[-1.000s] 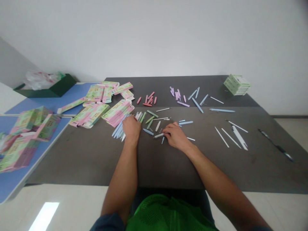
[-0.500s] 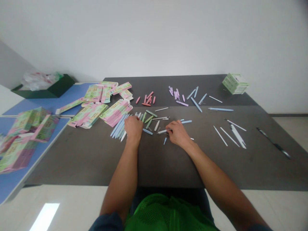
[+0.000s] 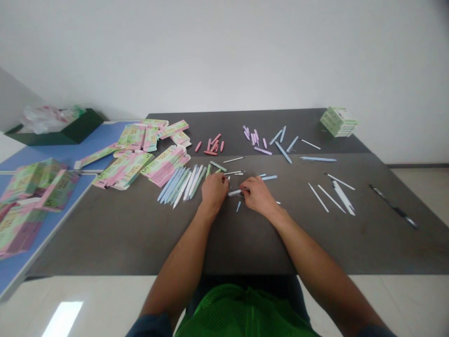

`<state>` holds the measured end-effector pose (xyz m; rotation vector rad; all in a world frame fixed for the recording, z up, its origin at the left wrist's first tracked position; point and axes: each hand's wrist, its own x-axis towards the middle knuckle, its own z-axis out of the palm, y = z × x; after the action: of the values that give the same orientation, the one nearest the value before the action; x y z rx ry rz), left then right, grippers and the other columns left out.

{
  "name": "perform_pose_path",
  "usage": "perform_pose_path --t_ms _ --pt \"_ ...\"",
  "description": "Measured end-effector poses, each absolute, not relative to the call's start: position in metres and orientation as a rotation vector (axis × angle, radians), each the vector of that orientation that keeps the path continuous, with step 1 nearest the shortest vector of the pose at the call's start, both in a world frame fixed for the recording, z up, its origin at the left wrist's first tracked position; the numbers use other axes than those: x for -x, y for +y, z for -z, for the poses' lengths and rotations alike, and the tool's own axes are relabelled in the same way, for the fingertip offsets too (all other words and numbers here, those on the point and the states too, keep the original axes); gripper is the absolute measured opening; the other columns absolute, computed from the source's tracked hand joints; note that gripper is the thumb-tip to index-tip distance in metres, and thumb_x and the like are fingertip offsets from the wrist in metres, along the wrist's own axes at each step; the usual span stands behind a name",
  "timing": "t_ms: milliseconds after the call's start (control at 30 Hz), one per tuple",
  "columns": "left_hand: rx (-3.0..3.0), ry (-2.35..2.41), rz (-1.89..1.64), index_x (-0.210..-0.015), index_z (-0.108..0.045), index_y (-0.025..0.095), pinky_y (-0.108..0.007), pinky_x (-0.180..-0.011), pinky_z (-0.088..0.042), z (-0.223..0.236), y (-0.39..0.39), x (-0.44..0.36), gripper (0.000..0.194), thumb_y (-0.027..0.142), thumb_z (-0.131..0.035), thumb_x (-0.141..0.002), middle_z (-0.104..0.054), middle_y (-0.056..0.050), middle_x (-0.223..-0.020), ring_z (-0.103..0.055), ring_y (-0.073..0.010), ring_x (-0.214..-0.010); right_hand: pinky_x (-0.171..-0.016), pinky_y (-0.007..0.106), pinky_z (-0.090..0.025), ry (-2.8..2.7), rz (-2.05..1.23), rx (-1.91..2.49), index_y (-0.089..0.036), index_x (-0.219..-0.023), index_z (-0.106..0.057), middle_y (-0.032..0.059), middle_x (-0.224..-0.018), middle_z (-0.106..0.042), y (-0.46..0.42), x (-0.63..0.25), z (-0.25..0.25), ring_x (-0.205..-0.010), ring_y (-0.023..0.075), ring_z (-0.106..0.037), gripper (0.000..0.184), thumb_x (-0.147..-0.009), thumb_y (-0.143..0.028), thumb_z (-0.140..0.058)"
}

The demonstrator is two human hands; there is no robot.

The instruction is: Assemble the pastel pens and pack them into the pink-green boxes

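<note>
Between the near and far edges of the counter [image 3: 140, 238], the right hand [image 3: 258, 193] pinches a white pen barrel [image 3: 234, 193]. Just beside it is the left hand [image 3: 213, 191], grip unclear, with pens [image 3: 183, 187] lying toward the left edge.

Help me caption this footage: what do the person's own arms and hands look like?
The left hand and right hand are bare, with no gloves or wristwear showing. Both forearms are uncovered. The left sleeve is dark blue; the right sleeve, barely in frame, looks similarly dark.
</note>
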<state>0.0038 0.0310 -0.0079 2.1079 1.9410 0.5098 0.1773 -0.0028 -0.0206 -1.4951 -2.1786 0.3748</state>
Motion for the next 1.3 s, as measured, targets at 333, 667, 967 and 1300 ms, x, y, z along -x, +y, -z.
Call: perform_pose_path --t_ms 333,667,967,1300 --pt "-2.311 1.888 -0.447 -0.093 -0.075 0.018 -0.033 -0.090 -0.047 0.004 0.043 -0.012 0.032 0.027 -0.044 -0.097 -0.073 -0.013 -0.098 -0.064 -0.0253 -0.101 -0.086 0.034 -0.039 -2.128 -0.320 1.607 -0.018 -0.084 -0.072 0.0094 -0.089 -0.070 0.000 -0.185 0.015 -0.087 0.0229 -0.058 0.020 -0.089 -0.010 -0.055" --pt "-2.524 1.698 -0.166 -0.099 -0.075 0.012 -0.039 -0.099 -0.043 0.001 0.085 -0.033 0.032 0.013 -0.044 -0.090 -0.069 -0.021 -0.109 -0.059 -0.0304 -0.111 -0.082 0.035 -0.040 -2.090 -0.291 1.623 -0.019 -0.079 -0.069 0.0091 -0.085 -0.069 0.002 -0.189 0.013 -0.083 0.0226 -0.058 0.021 -0.086 -0.008 -0.053" --pt "-2.427 1.680 -0.323 -0.094 -0.070 0.014 -0.039 -0.100 -0.043 -0.005 0.086 -0.028 0.024 0.014 -0.046 -0.090 -0.071 -0.017 -0.104 -0.062 -0.0275 -0.106 -0.080 0.034 -0.041 -1.975 -0.294 1.644 -0.019 -0.083 -0.072 0.0096 -0.086 -0.070 0.004 -0.197 0.013 -0.084 0.0232 -0.057 0.020 -0.087 -0.009 -0.054" --pt "-1.485 1.251 -1.022 -0.108 -0.051 0.018 -0.025 -0.064 -0.049 -0.006 0.044 -0.022 0.028 0.025 -0.059 -0.082 -0.067 0.001 -0.075 -0.061 -0.0127 -0.063 -0.073 0.029 -0.046 -1.674 -0.635 1.442 -0.020 -0.097 -0.070 0.0037 -0.084 -0.073 -0.003 -0.183 -0.002 -0.077 0.0178 -0.063 0.016 -0.092 -0.029 -0.059"
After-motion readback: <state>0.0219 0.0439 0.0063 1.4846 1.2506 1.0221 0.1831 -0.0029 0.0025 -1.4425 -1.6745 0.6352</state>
